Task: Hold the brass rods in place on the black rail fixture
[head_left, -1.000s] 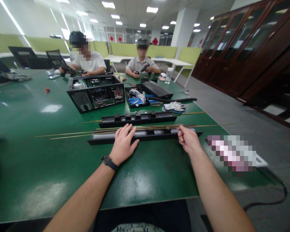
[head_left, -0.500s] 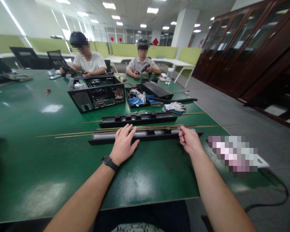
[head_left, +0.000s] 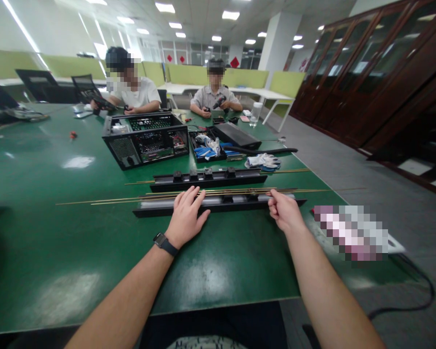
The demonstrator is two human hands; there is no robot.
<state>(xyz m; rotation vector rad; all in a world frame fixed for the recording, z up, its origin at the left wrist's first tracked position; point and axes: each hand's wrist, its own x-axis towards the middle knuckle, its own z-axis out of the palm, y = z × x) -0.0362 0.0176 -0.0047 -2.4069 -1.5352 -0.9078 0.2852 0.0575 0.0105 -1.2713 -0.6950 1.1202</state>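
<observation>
Several thin brass-coloured rods (head_left: 105, 201) lie lengthwise over a long black channel (head_left: 156, 212) with a pale strip inside. My left hand (head_left: 185, 215), wearing a dark watch on the wrist, rests with outstretched fingers on the rods near the channel's middle. At the channel's right end, my right hand (head_left: 286, 211) is closed in a pinch on a thin rod; the fingertips partly hide the grip. Just behind lies a second black channel (head_left: 167, 183) with small black blocks along it and rods sticking out at both ends.
An opened computer case (head_left: 145, 143) stands behind the channels. Beside it are a tray of gloves (head_left: 208, 148), a flat black box (head_left: 236, 134) and another glove (head_left: 263, 161). A blurred-out item (head_left: 352, 232) lies at the right edge. Two people sit across the table (head_left: 105, 271).
One rod has slid slightly to the right through the bundle, its left end now nearer my left hand. Both hands stay almost in place.
</observation>
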